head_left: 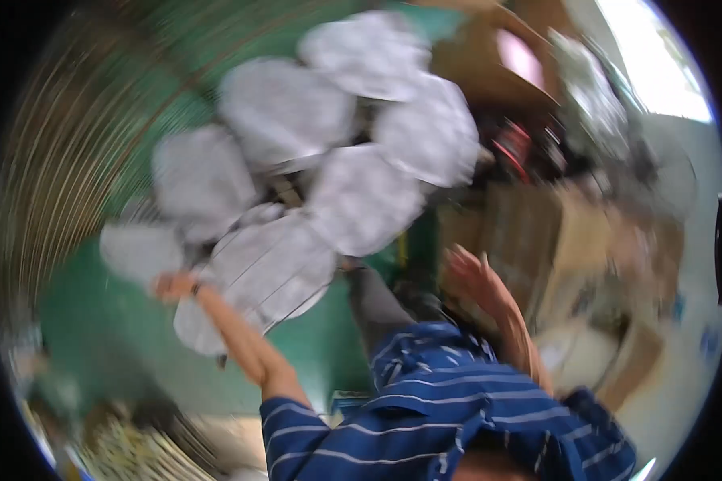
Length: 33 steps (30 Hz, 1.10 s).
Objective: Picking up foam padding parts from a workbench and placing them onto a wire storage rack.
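Observation:
Several white, rounded, cloth-like pieces (285, 108) lie in a cluster on the green floor; motion blur hides what exactly they are. My left hand (176, 286), with a dark band at the wrist, reaches out to the left at the edge of a smaller white piece (140, 247). Its fingers are smeared, so whether they grip that piece is unclear. Beside it lies a larger white piece (277, 268) crossed by thin dark lines. My right hand (469, 276) is raised near a cardboard box, holding nothing, its fingers stretched out and the thumb apart.
Cardboard boxes (521, 240) are stacked along my right side, with an open carton (473, 60) farther off. Clear plastic wrapping (590, 96) hangs near a bright window. Long thin rods or slats (64, 184) line the far left. Yellowish strips (136, 453) lie at lower left.

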Motion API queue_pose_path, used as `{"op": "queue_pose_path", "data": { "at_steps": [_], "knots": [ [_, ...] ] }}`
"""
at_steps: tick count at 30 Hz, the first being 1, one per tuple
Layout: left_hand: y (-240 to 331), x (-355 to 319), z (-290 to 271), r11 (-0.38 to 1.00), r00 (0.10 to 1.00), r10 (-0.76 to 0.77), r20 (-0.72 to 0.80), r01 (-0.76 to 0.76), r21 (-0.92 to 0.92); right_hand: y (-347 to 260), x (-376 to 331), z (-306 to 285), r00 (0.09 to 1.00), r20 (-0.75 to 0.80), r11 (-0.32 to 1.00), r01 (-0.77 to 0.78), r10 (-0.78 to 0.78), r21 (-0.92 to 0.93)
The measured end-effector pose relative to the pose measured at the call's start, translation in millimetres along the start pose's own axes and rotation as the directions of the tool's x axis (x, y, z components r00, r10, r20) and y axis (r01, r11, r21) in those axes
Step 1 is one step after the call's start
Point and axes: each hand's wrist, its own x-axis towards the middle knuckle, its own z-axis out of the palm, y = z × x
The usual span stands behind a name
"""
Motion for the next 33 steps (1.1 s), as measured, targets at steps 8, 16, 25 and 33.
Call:
{"op": "queue_pose_path", "data": {
  "at_steps": [8, 16, 25, 33],
  "knots": [
    [-22.1, -231.1, -129.3, -0.255, 0.924, 0.101, -0.368, -0.333, -0.908, -40.3, -95.2, -38.6, 0.753, 0.203, 0.699, 0.427, -0.627, 0.574],
    [-34.2, -450.2, -233.0, -0.402, 0.600, 0.509, -0.617, -0.468, -0.787, 23.5, -200.6, -162.9, 0.775, -0.044, 0.720, 0.605, -0.631, 0.340],
    [-28.3, -621.7, -232.8, -0.524, 0.104, 0.713, -0.693, -0.577, -0.626, 167.1, -242.7, -274.4, 0.636, -0.616, 0.874, 0.219, -0.465, -0.434],
    [-14.8, -706.8, -239.3, -0.431, -0.182, 0.900, -0.396, -0.509, -0.745, 213.5, -257.8, -306.5, 0.488, -0.792, 0.929, 0.145, -0.366, -0.340]
  ]
}}
